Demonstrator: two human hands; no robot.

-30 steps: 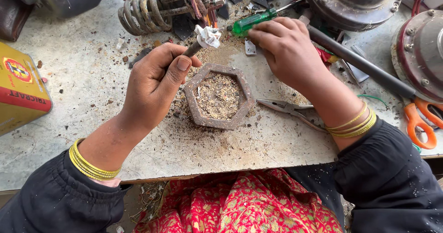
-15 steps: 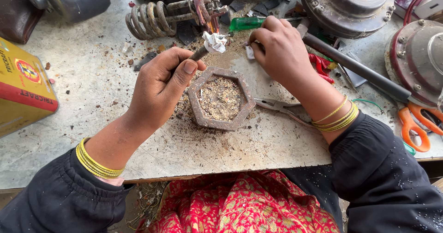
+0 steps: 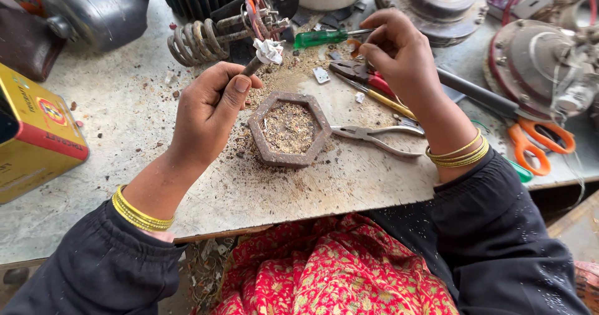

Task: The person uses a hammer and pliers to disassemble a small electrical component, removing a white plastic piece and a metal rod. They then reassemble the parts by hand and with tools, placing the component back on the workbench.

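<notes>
Your left hand is closed around a thin dark rod, thumb pressed along its side, and the rod's long axis runs up and away from the fist toward one o'clock, ending in a small white-wrapped tip. That tip sits just short of the coiled spring and the bundle of coloured wires at the back of the bench. Your right hand is raised at about two o'clock from the hexagonal tray, fingers pinched narrow on something small that you cannot make out from here; it hovers just beside the metal end of the green-handled screwdriver, whose shaft points at that hand. The relation that matters — the wrapped tip lies at about nine o'clock from your right hand, apart from it, with the screwdriver between them, so the left hand holds the piece and the right is the nearer one to meet it. The tray, filled with pale shavings, rests below both, with long-nosed pliers touching its three o'clock side and orange scissors well off to the right.
</notes>
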